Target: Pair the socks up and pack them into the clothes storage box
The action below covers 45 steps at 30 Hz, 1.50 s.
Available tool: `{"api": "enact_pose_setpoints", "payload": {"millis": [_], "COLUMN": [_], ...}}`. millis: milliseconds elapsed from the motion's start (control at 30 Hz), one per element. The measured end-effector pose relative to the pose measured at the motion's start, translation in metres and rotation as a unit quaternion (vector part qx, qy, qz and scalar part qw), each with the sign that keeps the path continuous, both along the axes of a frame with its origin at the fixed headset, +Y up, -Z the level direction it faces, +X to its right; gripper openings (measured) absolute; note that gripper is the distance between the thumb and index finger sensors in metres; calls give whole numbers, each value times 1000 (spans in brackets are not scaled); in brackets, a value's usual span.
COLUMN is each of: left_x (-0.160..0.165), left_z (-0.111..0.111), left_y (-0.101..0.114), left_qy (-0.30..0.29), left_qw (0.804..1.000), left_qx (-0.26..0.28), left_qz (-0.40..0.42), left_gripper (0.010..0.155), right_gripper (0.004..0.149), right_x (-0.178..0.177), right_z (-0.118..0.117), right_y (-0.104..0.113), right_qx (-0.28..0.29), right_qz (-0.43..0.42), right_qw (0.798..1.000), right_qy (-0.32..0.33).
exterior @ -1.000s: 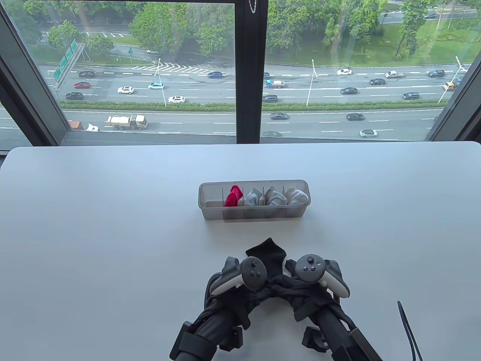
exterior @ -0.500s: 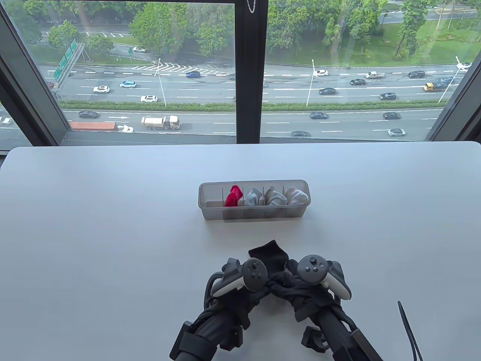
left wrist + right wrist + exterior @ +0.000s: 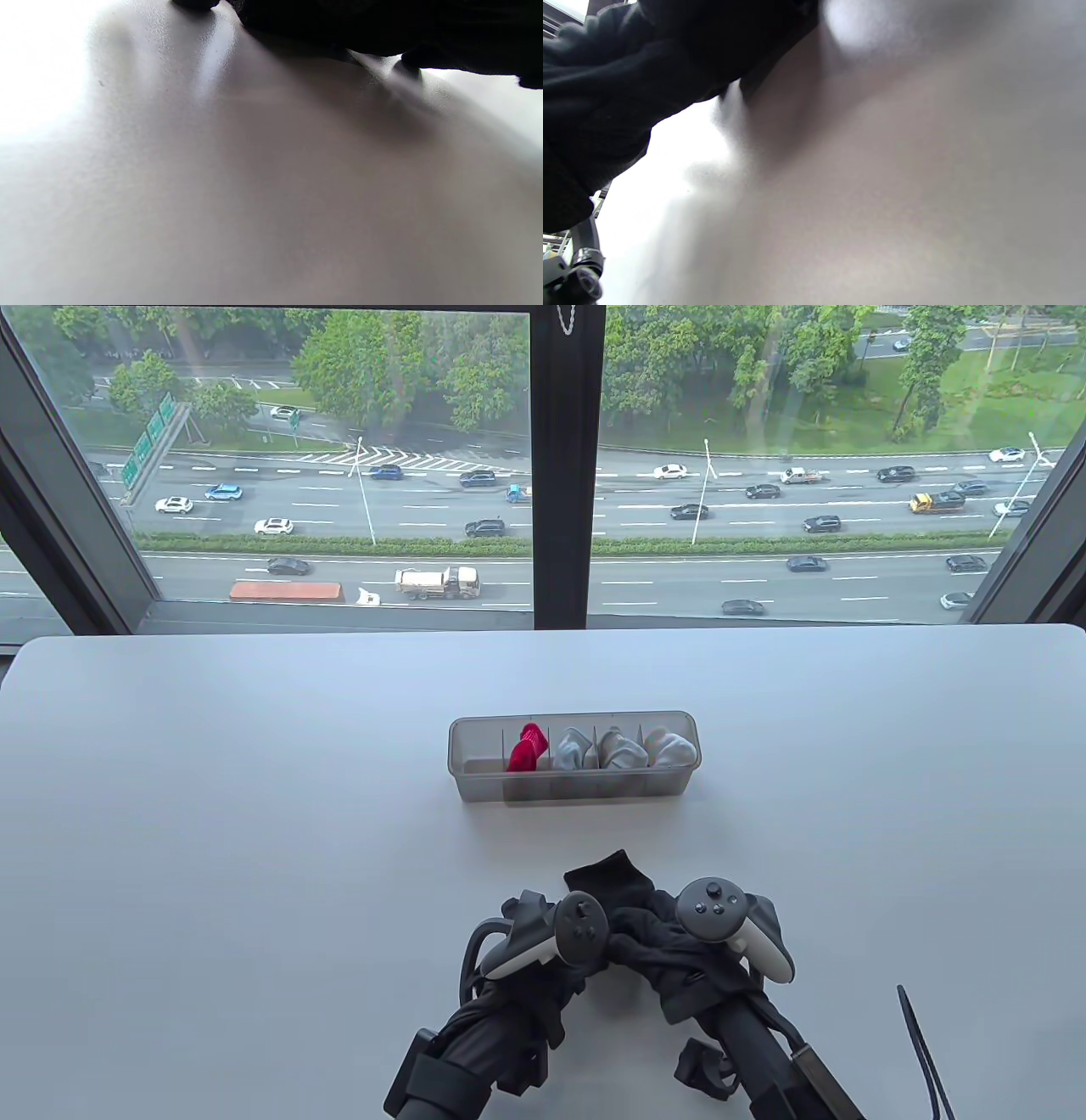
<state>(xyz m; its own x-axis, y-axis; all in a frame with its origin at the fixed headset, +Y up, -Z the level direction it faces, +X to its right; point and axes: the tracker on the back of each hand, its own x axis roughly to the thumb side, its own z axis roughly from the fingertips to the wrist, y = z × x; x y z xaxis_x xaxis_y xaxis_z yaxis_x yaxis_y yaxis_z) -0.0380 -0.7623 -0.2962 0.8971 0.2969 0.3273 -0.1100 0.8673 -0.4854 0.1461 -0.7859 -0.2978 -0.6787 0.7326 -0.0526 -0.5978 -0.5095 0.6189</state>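
Note:
A pair of black socks point(image 3: 612, 884) lies on the white table point(image 3: 254, 814) near its front edge, one end sticking out toward the box. My left hand point(image 3: 556, 942) and right hand point(image 3: 734, 929) sit close together on the bunched part and grip it; the trackers hide the fingers. The wrist views show only dark cloth point(image 3: 606, 84) low over the table. Beyond the hands stands the clear divided storage box point(image 3: 475, 789). It holds a red sock pair point(image 3: 526, 748) and three grey and white pairs point(image 3: 624, 748) in the compartments to the right of it.
A thin black cable point(image 3: 923, 1056) loops up at the table's front right. Behind the table's far edge is a large window with a dark centre post point(image 3: 567, 475).
Both hands have shifted slightly to the right and turned inward. The black cloth between them is bunched tighter, and the free sock end has moved a little with them.

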Motion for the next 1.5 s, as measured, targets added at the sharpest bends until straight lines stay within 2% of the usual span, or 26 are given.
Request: {"api": "enact_pose_setpoints", "payload": {"millis": [167, 300, 433, 567, 600, 667, 700, 833, 967, 1100, 1200, 1333, 1400, 1500], "left_x": [-1, -1, 0, 2, 2, 1, 1, 1, -2, -1, -1, 1, 2, 5], "left_z": [1, 1, 4, 7, 7, 5, 5, 5, 8, 8, 8, 8, 12, 16], "left_y": [-1, 1, 7, 13, 12, 9, 8, 10, 18, 22, 20, 21, 25, 29], "left_qy": [-13, -8, -10, -7, -9, -15, -21, -17, -2, -4, -17, -19, -15, -21], "left_qw": [1000, 1000, 1000, 997, 998, 999, 999, 999, 997, 996, 997, 997, 995, 989], "left_qx": [-10, -7, 26, 73, 67, 47, 33, 41, 74, 86, 71, 74, 96, 143], "left_qz": [8, 19, 3, 7, -2, -3, -1, 9, 20, 33, 12, 9, 5, 21], "left_gripper": [44, 49, 63, 47, 47, 47, 48, 49, 62, 49, 49, 53, 65, 53], "right_gripper": [46, 44, 44, 46, 48, 62, 64, 48, 46, 49, 58, 44, 44, 45], "right_x": [0, -3, -6, -7, -8, -9, -9, -11, -9, -7, -6, -5, -3, -1], "right_z": [1, 1, 2, 3, 4, 4, 4, 4, 5, 5, 4, 2, 2, 2], "right_y": [5, 5, 7, 8, 9, 12, 14, 20, 23, 21, 23, 23, 21, 20], "right_qx": [39, 28, 22, 22, 32, 57, 70, 120, 117, 95, 109, 91, 73, 73], "right_qz": [15, -1, -17, -29, -22, 1, 12, 32, 11, -18, -8, -39, -61, -55], "right_qw": [999, 1000, 1000, 999, 999, 998, 997, 992, 993, 995, 994, 995, 995, 995], "right_qy": [-14, -11, -10, -22, -23, 6, 14, 14, 5, -18, -2, -11, -27, -42]}}
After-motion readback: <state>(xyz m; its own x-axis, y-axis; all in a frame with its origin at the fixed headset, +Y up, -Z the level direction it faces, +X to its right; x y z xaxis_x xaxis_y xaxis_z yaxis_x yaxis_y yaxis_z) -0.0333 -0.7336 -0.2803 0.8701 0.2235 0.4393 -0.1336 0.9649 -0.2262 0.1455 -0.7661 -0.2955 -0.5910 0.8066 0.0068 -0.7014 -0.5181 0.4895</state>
